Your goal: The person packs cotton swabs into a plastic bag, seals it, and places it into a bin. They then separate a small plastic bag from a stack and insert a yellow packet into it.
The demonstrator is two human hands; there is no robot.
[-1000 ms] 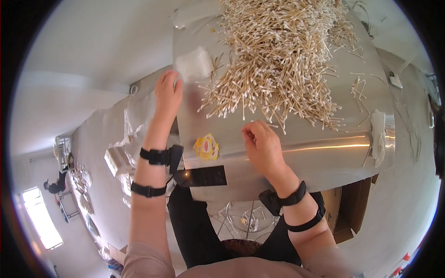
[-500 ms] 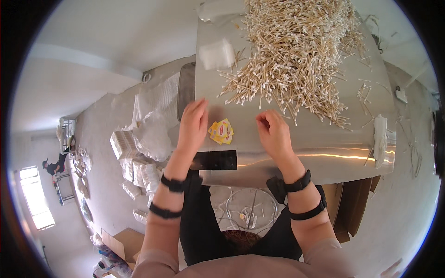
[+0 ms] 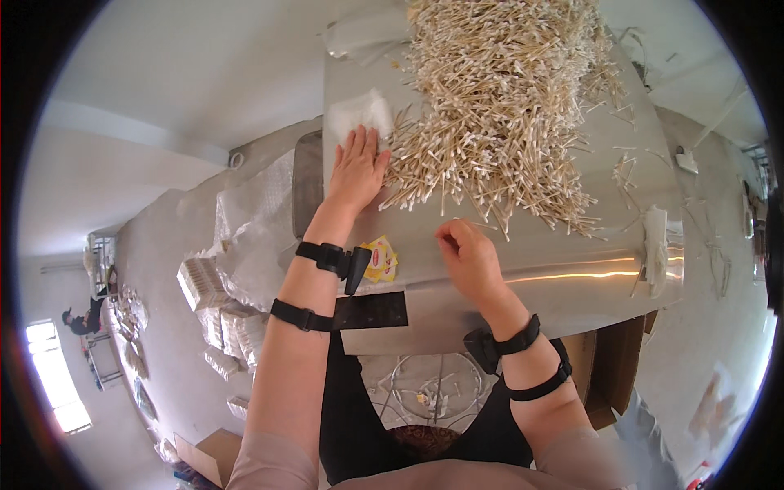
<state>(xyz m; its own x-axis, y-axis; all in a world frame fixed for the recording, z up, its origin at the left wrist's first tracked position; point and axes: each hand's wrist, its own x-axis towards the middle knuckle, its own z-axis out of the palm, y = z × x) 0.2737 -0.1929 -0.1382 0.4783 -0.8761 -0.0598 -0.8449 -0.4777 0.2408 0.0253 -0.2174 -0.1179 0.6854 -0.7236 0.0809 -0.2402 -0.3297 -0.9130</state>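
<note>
My left hand point(image 3: 358, 173) is stretched flat, its fingertips on the near edge of a stack of clear plastic bags point(image 3: 356, 111) at the left of the metal table point(image 3: 416, 237). Right beside it lies a big heap of cotton swabs point(image 3: 506, 114) with wooden sticks and white tips. My right hand point(image 3: 471, 260) hovers in front of the heap, fingers curled together; whatever they might hold is hidden. A few yellow printed cards point(image 3: 380, 260) rest on the table by my left wrist.
More clear plastic point(image 3: 367, 39) lies at the table's far left. A white cloth-like strip point(image 3: 655, 245) and stray swabs are at the right. Packed white bundles point(image 3: 208, 286) stand on the floor at left, and a cardboard box point(image 3: 616, 367) is under the table's right side.
My left hand has moved forward from beside the yellow cards to the plastic bags, its fingers spreading flat. My right hand stays curled in front of the swabs. The view has shifted slightly.
</note>
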